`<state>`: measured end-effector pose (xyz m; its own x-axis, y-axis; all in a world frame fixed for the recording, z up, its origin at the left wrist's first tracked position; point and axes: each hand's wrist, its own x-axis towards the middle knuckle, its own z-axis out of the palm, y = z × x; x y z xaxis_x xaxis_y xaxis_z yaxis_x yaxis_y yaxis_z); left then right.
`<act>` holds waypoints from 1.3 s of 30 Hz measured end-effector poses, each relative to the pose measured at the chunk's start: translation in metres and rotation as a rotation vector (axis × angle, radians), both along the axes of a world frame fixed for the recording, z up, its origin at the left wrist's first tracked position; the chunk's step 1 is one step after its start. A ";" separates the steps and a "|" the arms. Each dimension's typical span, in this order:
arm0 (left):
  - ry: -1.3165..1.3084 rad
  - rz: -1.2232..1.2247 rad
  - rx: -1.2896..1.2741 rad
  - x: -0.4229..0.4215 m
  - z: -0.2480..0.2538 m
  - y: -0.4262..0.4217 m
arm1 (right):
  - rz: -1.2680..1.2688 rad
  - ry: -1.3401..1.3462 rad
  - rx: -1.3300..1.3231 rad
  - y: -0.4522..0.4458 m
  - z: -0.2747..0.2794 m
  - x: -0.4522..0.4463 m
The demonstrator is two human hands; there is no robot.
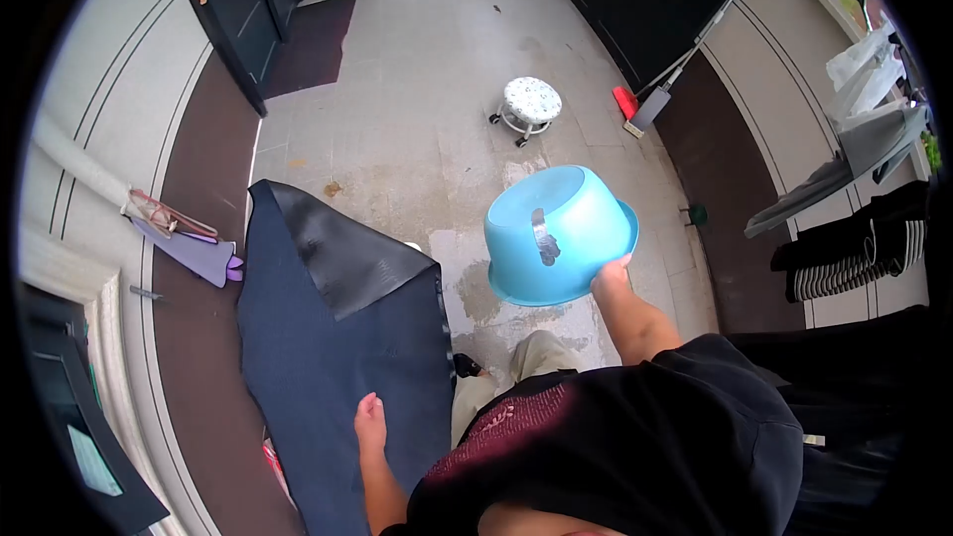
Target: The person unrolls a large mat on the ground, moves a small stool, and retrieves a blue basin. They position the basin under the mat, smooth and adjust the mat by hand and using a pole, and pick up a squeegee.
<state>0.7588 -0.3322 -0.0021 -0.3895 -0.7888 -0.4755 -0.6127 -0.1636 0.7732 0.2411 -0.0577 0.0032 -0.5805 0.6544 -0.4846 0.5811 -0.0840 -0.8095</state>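
A light blue plastic basin (586,248) is held out in front of my body, tilted with its base facing up and its rim down. A grey patch (545,237) marks its side. My right hand (611,275) grips the basin at its rim, on the right; the fingers behind the rim are hidden. Above a dark blue sheet (328,377) hangs my left hand (370,421), holding nothing, its fingers loosely extended. The sheet's far corner is folded over, showing a shiny black underside (347,248).
Beyond the basin stands a round wheeled stool (532,101) with a patterned seat. A broom and red dustpan (625,103) lean by the right wall. Dark clothes (854,248) hang at right; a purple bag (194,250) hangs at left. A dark mat (310,48) lies by the door.
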 end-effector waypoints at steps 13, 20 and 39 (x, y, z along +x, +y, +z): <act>-0.044 0.527 0.172 -0.153 -0.051 -0.038 | 0.404 -0.120 0.093 -0.297 -0.145 -0.178; -0.121 0.817 0.418 -0.231 -0.165 -0.091 | 0.517 -0.206 0.057 -0.471 -0.278 -0.202; 0.223 1.707 0.588 -0.213 -0.443 -0.207 | 0.813 -0.661 -0.434 -0.478 -0.603 -0.182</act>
<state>0.5460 -0.5389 -0.4449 0.4873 -0.1132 -0.8659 0.5959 -0.6817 0.4245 0.0587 -0.5356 -0.6000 -0.3023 -0.0982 -0.9481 0.8943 0.3151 -0.3178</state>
